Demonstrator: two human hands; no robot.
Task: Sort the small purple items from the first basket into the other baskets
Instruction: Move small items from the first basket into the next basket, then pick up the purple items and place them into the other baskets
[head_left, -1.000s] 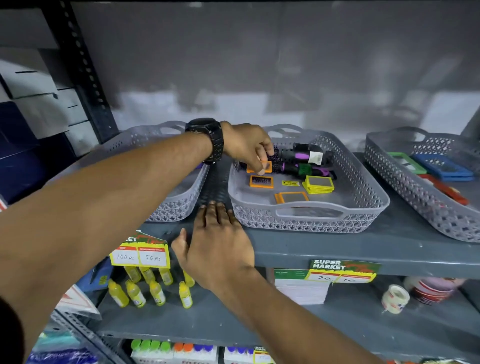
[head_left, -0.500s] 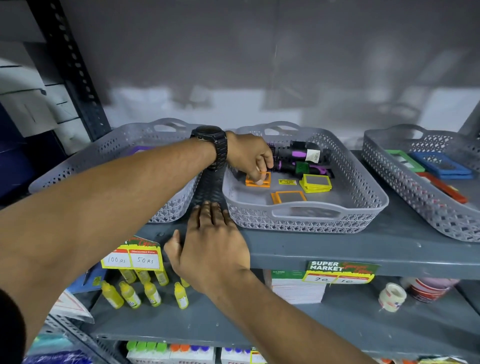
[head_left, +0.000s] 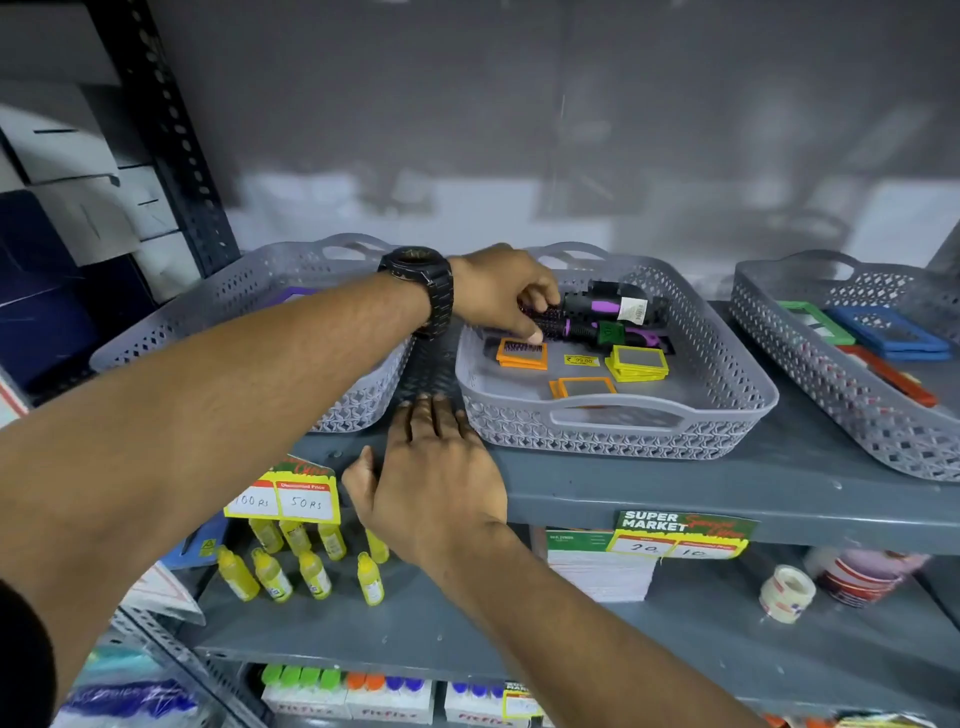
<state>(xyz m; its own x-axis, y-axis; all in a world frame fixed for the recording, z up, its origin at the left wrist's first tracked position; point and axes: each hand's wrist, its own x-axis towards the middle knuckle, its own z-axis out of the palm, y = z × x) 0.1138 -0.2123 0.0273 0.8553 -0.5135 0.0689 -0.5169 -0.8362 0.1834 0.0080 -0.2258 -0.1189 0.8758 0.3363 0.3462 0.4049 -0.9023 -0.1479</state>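
My left hand (head_left: 498, 296) reaches into the middle grey basket (head_left: 618, 431). Its fingers are curled and its thumb tip touches the far edge of a small orange-framed stack (head_left: 522, 354), which lies flat on the basket floor. Nothing is held in the hand. Just behind the fingers lie black and purple hair brushes (head_left: 602, 312). A purple item (head_left: 291, 296) shows in the left grey basket (head_left: 218, 317), mostly hidden by my forearm. My right hand (head_left: 436, 478) lies flat, fingers apart, on the shelf edge between the two baskets.
The middle basket also holds a yellow-framed stack (head_left: 638, 362), another orange frame (head_left: 584, 387) and a price tag (head_left: 582, 359). A third basket (head_left: 831, 395) on the right holds green, blue and red frames. Below stand yellow bottles (head_left: 270, 571), tape (head_left: 787, 590) and price labels.
My left hand set an orange piece onto the other orange one, making a single stack, then drew back towards the brushes. My right hand stayed on the shelf edge.
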